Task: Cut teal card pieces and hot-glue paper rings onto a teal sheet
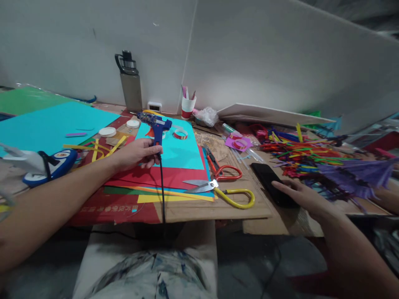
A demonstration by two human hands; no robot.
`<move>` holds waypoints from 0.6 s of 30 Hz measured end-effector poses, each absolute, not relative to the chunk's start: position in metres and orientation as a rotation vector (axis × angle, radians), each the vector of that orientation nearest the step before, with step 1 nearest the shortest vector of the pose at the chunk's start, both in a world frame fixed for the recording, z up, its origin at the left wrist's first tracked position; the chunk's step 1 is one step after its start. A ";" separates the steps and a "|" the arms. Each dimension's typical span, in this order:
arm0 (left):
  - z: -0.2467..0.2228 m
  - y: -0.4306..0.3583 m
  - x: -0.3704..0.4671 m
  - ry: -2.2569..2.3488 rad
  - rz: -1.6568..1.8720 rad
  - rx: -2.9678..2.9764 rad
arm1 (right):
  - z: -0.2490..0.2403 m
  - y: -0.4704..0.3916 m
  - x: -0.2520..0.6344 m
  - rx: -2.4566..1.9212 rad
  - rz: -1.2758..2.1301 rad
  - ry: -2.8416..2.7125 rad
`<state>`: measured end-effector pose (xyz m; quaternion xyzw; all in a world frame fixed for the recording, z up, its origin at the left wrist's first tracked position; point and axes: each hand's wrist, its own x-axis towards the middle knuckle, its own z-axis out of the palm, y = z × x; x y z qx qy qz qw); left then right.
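Note:
My left hand point(141, 153) is closed around the lower handle of a blue hot glue gun point(158, 128), whose nozzle points to the far left. Its black cord point(162, 187) runs down over the table edge. Under it lie a cyan sheet point(183, 153) and a red sheet point(181, 176). At the right, my right hand point(296, 193) grips a black smartphone point(268, 178), thumb on its top face and other fingers mostly hidden. Between the hands lie scissors point(215, 185) with one red and one yellow handle loop, blades pointing left.
Behind stand a water bottle point(131, 87) and a paper cup point(188, 106) with pens. Tape rolls, such as this one point(181, 133), lie about. Colourful strips point(305, 149) and a purple folded paper piece point(352, 176) fill the right. A blue-and-white device point(59, 164) is at left.

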<state>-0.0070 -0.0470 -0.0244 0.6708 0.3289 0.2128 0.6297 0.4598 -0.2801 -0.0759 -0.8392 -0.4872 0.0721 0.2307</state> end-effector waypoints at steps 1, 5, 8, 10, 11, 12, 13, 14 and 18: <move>-0.024 -0.047 -0.007 0.755 0.491 1.534 | -0.073 -0.284 0.462 -2.267 0.304 -1.279; -0.024 -0.047 -0.007 0.770 0.500 1.533 | -0.068 -0.292 0.473 -2.046 0.496 -1.233; -0.024 -0.047 -0.007 0.773 0.509 1.530 | -0.069 -0.292 0.477 -1.986 0.512 -1.321; -0.025 -0.046 -0.007 0.776 0.520 1.525 | -0.069 -0.292 0.478 -1.972 0.521 -1.371; -0.025 -0.046 -0.007 0.778 0.524 1.526 | -0.070 -0.292 0.478 -1.960 0.530 -1.391; -0.026 -0.046 -0.007 0.776 0.525 1.529 | -0.070 -0.292 0.478 -1.944 0.539 -1.405; -0.027 -0.045 -0.007 0.774 0.523 1.533 | -0.070 -0.292 0.479 -1.922 0.545 -1.416; -0.027 -0.044 -0.007 0.770 0.521 1.535 | -0.071 -0.291 0.479 -1.901 0.549 -1.425; -0.029 -0.042 -0.008 0.755 0.521 1.544 | -0.074 -0.286 0.478 -1.855 0.562 -1.427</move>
